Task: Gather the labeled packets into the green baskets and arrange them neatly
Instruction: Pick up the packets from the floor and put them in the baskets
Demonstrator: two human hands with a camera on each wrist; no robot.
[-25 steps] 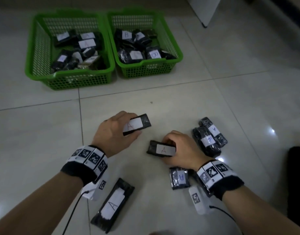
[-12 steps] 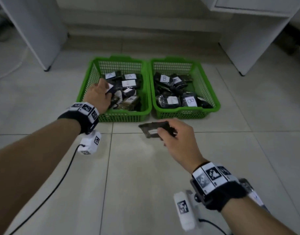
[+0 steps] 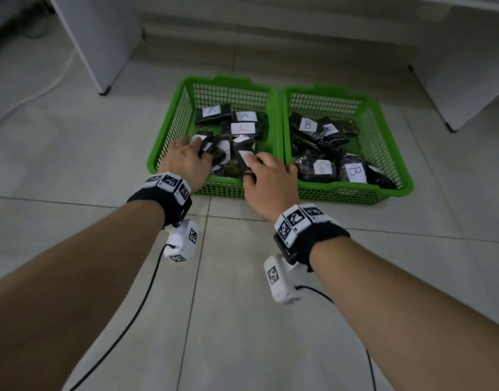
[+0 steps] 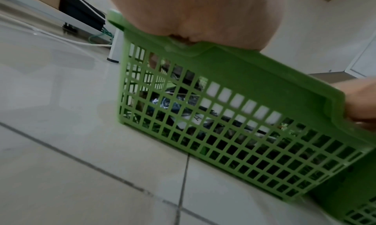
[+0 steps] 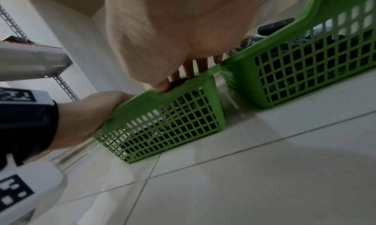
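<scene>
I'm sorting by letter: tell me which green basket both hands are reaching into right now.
The left basket, holding packets labelled A. Left hand and right hand both reach over its near rim. The right basket, holding B packets, is untouched.

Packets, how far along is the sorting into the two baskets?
Mostly done: the left basket holds A packets, the right basket B packets. Left hand and right hand are both in the left basket, the right gripping a packet. The piles remain untidy.
</scene>
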